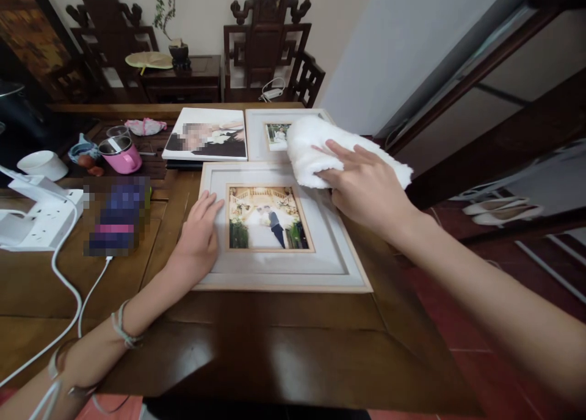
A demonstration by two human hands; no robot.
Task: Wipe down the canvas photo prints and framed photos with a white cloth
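A white picture frame [327,261] with a wedding photo lies flat on the wooden table [284,340]. My left hand [199,234] rests flat on the frame's left border, fingers stretched out. My right hand [366,185] presses a white folded cloth [311,145] against the frame's upper right corner, fingers spread over the cloth. A second white frame [259,130] lies just behind, partly covered by the cloth. A photo print on a board [206,136] lies to its left.
At the left are a pink mug [121,154], a white bowl [43,163], a white power strip [41,215] with cables, and a phone [114,215]. Dark carved chairs [270,47] and a potted plant [176,47] stand behind. A doorway and red floor lie to the right.
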